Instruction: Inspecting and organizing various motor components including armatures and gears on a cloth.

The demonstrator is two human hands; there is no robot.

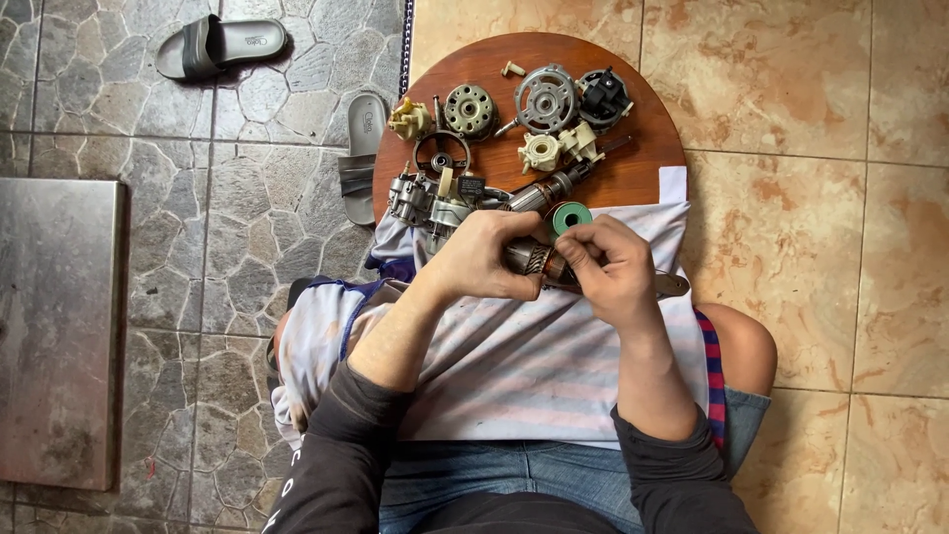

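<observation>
My left hand (486, 255) grips a motor armature (532, 259) with copper windings, held over the striped cloth (514, 356) on my lap. My right hand (613, 267) pinches the armature's right end, fingers closed around it. A green roll of tape (570, 216) sits just above my fingers. A second armature with a shaft (554, 188) lies on the round wooden board (643, 129) beyond my hands.
The board holds a metal gear housing (420, 198), a ring-shaped part (441, 153), a round fan disc (470, 109), a bearing plate (546, 99), a black part (603, 96) and cream plastic pieces (559, 148). Two grey sandals (219, 44) (361, 158) lie on the stone floor; a metal sheet (54, 326) at left.
</observation>
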